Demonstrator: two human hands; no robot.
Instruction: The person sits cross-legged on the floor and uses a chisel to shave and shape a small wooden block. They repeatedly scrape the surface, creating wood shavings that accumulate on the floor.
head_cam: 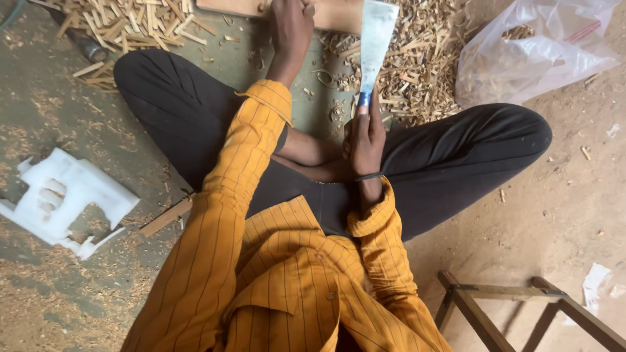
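While the person sits cross-legged on the dusty floor (574, 195), the wooden board (332, 12) lies in front of the crossed legs at the top edge of the view. The left hand (291, 25) rests on that board, fingers curled over it, its grip pressed down on the wood. Just right of the board, the right hand (365, 137) holds a broad-bladed knife (376, 39) by its blue-banded handle, its grip wrapped tight around the handle, the blade pointing up and away from the body so that its tip overlaps the board's right end. Wood shavings (417, 65) are heaped right of the board, and cut sticks (130, 19) left of it. Farther right of the board lies a clear plastic bag (528, 52). Well below and left of the board sits a white plastic piece (65, 195); below and right, a wooden frame (508, 306).
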